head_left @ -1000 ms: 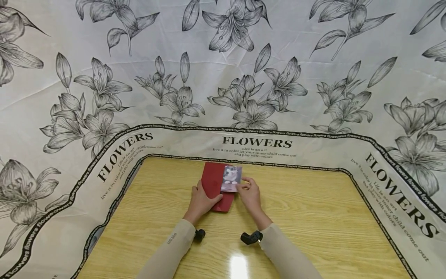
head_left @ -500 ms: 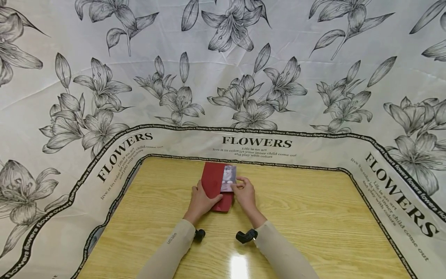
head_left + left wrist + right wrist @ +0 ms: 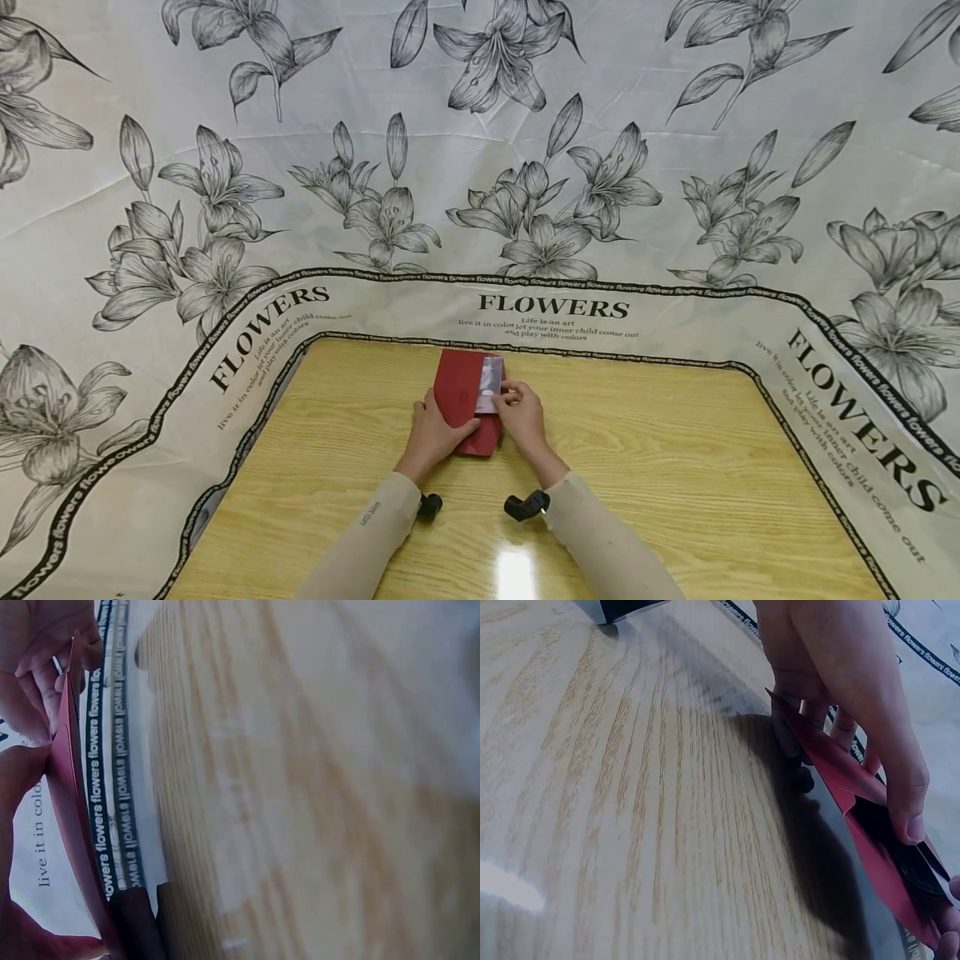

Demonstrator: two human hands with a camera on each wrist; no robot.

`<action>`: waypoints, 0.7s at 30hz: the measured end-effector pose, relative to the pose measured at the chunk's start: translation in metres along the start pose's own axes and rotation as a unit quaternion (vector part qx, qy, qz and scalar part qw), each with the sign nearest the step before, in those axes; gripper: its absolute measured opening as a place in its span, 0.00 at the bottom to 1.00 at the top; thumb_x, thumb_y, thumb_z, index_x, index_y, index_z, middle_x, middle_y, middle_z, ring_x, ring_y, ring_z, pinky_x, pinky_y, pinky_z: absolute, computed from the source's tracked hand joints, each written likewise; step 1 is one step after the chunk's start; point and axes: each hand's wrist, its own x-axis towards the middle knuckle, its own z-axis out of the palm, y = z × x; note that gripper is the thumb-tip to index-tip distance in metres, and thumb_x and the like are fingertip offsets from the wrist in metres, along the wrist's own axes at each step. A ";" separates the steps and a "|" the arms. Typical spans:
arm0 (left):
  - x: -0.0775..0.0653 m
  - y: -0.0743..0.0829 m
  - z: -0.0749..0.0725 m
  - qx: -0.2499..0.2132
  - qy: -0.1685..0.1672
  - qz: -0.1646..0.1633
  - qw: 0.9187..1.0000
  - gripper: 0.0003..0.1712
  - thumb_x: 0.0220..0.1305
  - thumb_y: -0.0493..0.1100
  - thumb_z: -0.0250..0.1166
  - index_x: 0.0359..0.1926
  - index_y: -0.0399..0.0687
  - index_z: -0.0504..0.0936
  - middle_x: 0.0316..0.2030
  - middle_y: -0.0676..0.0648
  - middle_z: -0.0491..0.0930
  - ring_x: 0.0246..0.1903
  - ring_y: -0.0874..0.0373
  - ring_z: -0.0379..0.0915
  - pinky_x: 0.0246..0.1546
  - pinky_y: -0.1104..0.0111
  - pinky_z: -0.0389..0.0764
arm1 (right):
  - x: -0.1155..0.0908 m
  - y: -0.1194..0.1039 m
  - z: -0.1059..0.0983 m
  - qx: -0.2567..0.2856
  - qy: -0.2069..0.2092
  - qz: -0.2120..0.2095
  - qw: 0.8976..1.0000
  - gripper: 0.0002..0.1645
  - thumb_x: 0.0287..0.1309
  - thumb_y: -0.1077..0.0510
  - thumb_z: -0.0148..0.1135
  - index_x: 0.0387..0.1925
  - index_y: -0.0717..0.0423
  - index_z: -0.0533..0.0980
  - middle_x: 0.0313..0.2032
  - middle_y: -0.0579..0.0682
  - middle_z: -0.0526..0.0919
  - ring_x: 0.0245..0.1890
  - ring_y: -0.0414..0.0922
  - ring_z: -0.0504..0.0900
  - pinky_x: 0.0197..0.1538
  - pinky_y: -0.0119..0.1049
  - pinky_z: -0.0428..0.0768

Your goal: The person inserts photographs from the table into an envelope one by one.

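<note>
A red paper envelope is held above the table's far part by my left hand, with the thumb on its front and the fingers behind its left edge. Out of its open right side juts a narrow strip of a small photo card, greyish purple with a printed picture; the rest of the card is hidden inside. My right hand pinches the card's right edge. In the left wrist view the envelope appears edge-on. The right wrist view shows the envelope's opening, with my left thumb over it.
The wooden table spreads around both hands, with a bright reflection near the front. A white flower-printed cloth rises behind and at both sides. Black wrist cameras, such as the right one, sit under the cuffs.
My right hand has moved left, sliding the photo card deeper into the red envelope, so less of the picture shows. My left hand and the envelope have stayed in place.
</note>
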 end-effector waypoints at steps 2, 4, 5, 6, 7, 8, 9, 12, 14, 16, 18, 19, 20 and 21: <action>0.001 0.000 0.000 0.000 0.000 0.001 1.000 0.68 0.56 0.64 0.81 0.80 0.32 0.54 0.59 0.29 0.68 0.53 0.38 0.74 0.58 0.45 0.80 | 0.000 -0.001 0.001 -0.001 -0.003 0.001 1.000 0.19 0.67 0.63 0.73 0.57 0.64 0.83 0.36 0.57 0.89 0.30 0.39 0.81 0.33 0.29 0.75; 0.000 0.000 0.000 -0.001 0.000 0.001 1.000 0.68 0.56 0.64 0.81 0.80 0.32 0.55 0.59 0.29 0.68 0.53 0.38 0.74 0.58 0.45 0.80 | 0.001 -0.002 0.002 -0.007 -0.005 0.005 1.000 0.19 0.67 0.63 0.73 0.57 0.64 0.84 0.36 0.57 0.89 0.31 0.40 0.82 0.33 0.30 0.76; 0.000 0.000 0.000 -0.001 0.000 0.001 1.000 0.68 0.56 0.64 0.81 0.81 0.32 0.55 0.59 0.29 0.68 0.53 0.38 0.74 0.58 0.45 0.80 | 0.001 -0.002 0.003 -0.011 -0.006 0.007 1.000 0.19 0.67 0.63 0.73 0.57 0.64 0.84 0.36 0.56 0.89 0.32 0.41 0.82 0.33 0.30 0.76; 0.000 0.001 0.000 -0.002 0.000 0.001 1.000 0.68 0.56 0.64 0.81 0.81 0.32 0.55 0.59 0.29 0.68 0.53 0.38 0.74 0.58 0.45 0.80 | 0.001 -0.002 0.004 -0.015 -0.005 0.009 1.000 0.18 0.67 0.63 0.73 0.56 0.63 0.84 0.36 0.56 0.89 0.32 0.42 0.83 0.33 0.31 0.77; 0.000 0.001 0.000 -0.002 -0.001 0.000 1.000 0.68 0.56 0.65 0.81 0.81 0.32 0.55 0.59 0.29 0.68 0.53 0.38 0.74 0.58 0.46 0.80 | 0.002 -0.002 0.004 -0.020 -0.003 0.012 1.000 0.18 0.67 0.63 0.73 0.56 0.62 0.85 0.36 0.55 0.89 0.33 0.43 0.83 0.34 0.31 0.77; 0.000 0.001 0.000 -0.002 -0.001 0.000 1.000 0.68 0.56 0.65 0.81 0.81 0.32 0.55 0.59 0.29 0.68 0.53 0.38 0.74 0.58 0.46 0.80 | 0.002 -0.002 0.005 -0.025 -0.001 0.016 1.000 0.17 0.66 0.63 0.73 0.55 0.61 0.85 0.36 0.55 0.89 0.33 0.44 0.83 0.34 0.32 0.77; 0.000 0.001 0.000 -0.002 -0.002 -0.001 1.000 0.68 0.56 0.65 0.80 0.81 0.32 0.54 0.59 0.29 0.68 0.53 0.38 0.75 0.58 0.46 0.80 | 0.003 -0.002 0.006 -0.032 0.003 0.019 0.999 0.16 0.66 0.62 0.73 0.55 0.60 0.86 0.36 0.54 0.89 0.33 0.44 0.84 0.34 0.32 0.77; 0.000 0.000 0.000 -0.002 -0.001 -0.002 1.000 0.68 0.56 0.65 0.81 0.81 0.32 0.54 0.59 0.29 0.68 0.53 0.38 0.75 0.58 0.46 0.81 | 0.005 -0.002 0.008 -0.052 0.017 0.025 0.998 0.14 0.66 0.60 0.75 0.52 0.57 0.88 0.35 0.52 0.90 0.33 0.46 0.85 0.35 0.34 0.78; 0.001 0.000 0.000 -0.001 -0.002 -0.002 1.000 0.68 0.56 0.65 0.81 0.81 0.32 0.54 0.59 0.29 0.68 0.53 0.38 0.75 0.58 0.46 0.81 | 0.005 -0.001 0.010 -0.061 0.024 0.027 0.997 0.13 0.65 0.59 0.75 0.50 0.55 0.89 0.35 0.51 0.91 0.34 0.47 0.86 0.37 0.36 0.79; 0.001 0.000 0.000 -0.001 -0.001 -0.002 1.000 0.68 0.56 0.65 0.81 0.81 0.32 0.54 0.59 0.29 0.68 0.53 0.38 0.75 0.58 0.46 0.81 | 0.006 -0.001 0.012 -0.066 0.028 0.027 0.997 0.13 0.65 0.58 0.76 0.50 0.54 0.89 0.35 0.50 0.91 0.34 0.48 0.87 0.39 0.39 0.80; 0.001 0.000 0.000 0.000 -0.001 -0.002 1.000 0.68 0.56 0.64 0.81 0.81 0.32 0.54 0.59 0.29 0.68 0.53 0.38 0.75 0.57 0.46 0.81 | 0.006 -0.001 0.014 -0.069 0.031 0.027 0.997 0.13 0.65 0.57 0.76 0.50 0.54 0.89 0.35 0.50 0.91 0.36 0.49 0.88 0.43 0.42 0.81; 0.001 0.000 0.000 0.001 -0.001 -0.002 1.000 0.68 0.57 0.65 0.81 0.81 0.32 0.54 0.59 0.29 0.68 0.53 0.39 0.75 0.57 0.46 0.81 | 0.006 -0.001 0.014 -0.070 0.033 0.028 0.997 0.14 0.65 0.57 0.76 0.50 0.53 0.89 0.35 0.50 0.92 0.36 0.49 0.88 0.45 0.43 0.81; 0.001 0.000 0.000 0.001 -0.001 -0.003 1.000 0.68 0.56 0.65 0.81 0.80 0.32 0.54 0.59 0.29 0.68 0.53 0.39 0.75 0.57 0.46 0.81 | 0.006 -0.001 0.015 -0.071 0.034 0.029 0.996 0.14 0.64 0.57 0.77 0.50 0.53 0.89 0.35 0.50 0.92 0.37 0.50 0.89 0.47 0.45 0.80; 0.001 0.000 0.000 0.001 -0.001 -0.003 1.000 0.67 0.56 0.64 0.81 0.80 0.32 0.54 0.59 0.29 0.68 0.53 0.39 0.75 0.57 0.46 0.81 | 0.007 -0.001 0.016 -0.072 0.035 0.030 0.996 0.14 0.64 0.57 0.77 0.50 0.53 0.89 0.35 0.50 0.92 0.37 0.51 0.89 0.49 0.47 0.80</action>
